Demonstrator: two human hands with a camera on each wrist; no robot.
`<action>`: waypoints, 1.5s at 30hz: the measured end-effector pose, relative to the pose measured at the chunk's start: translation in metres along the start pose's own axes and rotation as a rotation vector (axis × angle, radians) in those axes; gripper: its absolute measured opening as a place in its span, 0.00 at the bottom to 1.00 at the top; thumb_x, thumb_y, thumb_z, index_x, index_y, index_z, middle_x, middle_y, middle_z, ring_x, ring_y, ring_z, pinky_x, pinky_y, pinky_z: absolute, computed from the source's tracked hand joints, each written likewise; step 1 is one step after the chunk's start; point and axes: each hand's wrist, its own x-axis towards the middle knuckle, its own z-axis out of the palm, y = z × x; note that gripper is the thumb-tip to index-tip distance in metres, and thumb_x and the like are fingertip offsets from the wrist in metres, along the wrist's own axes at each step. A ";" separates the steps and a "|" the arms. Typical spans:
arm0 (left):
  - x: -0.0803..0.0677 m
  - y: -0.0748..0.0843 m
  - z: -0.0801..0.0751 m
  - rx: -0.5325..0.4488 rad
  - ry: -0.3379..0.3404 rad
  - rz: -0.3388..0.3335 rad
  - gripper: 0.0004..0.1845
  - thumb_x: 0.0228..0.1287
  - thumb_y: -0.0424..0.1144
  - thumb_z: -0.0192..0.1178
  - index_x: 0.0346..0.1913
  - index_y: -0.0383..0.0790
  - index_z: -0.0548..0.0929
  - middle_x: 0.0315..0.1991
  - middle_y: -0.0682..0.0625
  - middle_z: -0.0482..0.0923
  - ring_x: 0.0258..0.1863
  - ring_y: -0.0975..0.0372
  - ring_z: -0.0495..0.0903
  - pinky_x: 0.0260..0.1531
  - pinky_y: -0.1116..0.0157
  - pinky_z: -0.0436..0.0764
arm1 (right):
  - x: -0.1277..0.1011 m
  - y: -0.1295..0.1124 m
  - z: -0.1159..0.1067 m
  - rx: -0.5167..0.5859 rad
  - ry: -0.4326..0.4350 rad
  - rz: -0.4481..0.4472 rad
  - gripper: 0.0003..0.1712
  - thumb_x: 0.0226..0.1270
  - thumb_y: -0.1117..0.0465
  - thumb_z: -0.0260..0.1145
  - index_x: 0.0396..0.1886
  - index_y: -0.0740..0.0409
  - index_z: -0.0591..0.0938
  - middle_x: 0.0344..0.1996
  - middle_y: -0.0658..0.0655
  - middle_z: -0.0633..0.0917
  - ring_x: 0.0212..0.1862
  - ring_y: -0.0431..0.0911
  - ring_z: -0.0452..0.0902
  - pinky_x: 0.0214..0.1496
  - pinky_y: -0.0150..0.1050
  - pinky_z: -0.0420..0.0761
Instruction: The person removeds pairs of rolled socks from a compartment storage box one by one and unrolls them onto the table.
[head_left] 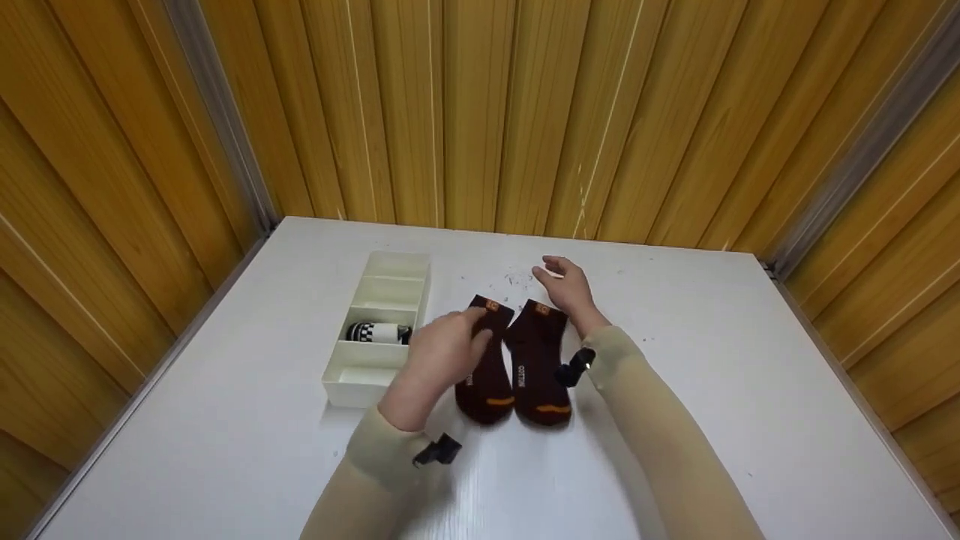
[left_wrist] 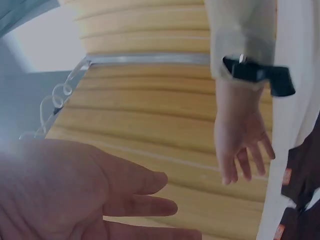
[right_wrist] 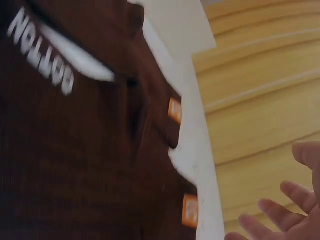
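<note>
While the left hand [head_left: 442, 349] seemingly rests on a sock [head_left: 484, 367], the right hand [head_left: 566, 289] hovers open.

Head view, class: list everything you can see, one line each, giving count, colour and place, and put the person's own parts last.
socks: two, dark brown with orange marks and white lettering, flat side by side on the table, cuffs toward the wall.
organiser tray: one, cream, four compartments, left of the socks.
rolled sock: one, black and white, in the tray's third compartment from the wall.
table: one, white, small dark specks near the far edge.
wall panels: yellow-brown wood with grey metal strips, on three sides.
left hand: one, beige sleeve, fingers on the left sock's cuff.
right hand: one, beige sleeve, fingers loose, above the right sock's cuff.
</note>
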 end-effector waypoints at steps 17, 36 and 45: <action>-0.002 -0.154 -0.064 -0.349 0.004 -0.462 0.32 0.81 0.47 0.47 0.78 0.33 0.61 0.75 0.29 0.65 0.74 0.37 0.66 0.71 0.39 0.69 | -0.026 -0.080 0.078 0.431 -0.306 -0.100 0.23 0.79 0.56 0.60 0.68 0.58 0.77 0.69 0.63 0.78 0.68 0.59 0.78 0.72 0.65 0.71; -0.005 -0.204 -0.039 -0.700 -0.248 -0.540 0.38 0.74 0.43 0.62 0.81 0.46 0.59 0.76 0.32 0.64 0.71 0.41 0.73 0.61 0.44 0.81 | -0.044 -0.103 0.153 0.383 -0.530 -0.062 0.20 0.77 0.56 0.64 0.64 0.56 0.81 0.63 0.58 0.85 0.62 0.50 0.83 0.70 0.58 0.77; -0.006 -0.213 -0.036 -0.735 -0.297 -0.527 0.39 0.69 0.38 0.66 0.80 0.49 0.63 0.73 0.34 0.69 0.62 0.46 0.80 0.58 0.47 0.84 | -0.049 -0.107 0.169 0.012 -0.586 -0.279 0.18 0.73 0.59 0.66 0.59 0.61 0.85 0.56 0.59 0.88 0.57 0.49 0.84 0.58 0.41 0.83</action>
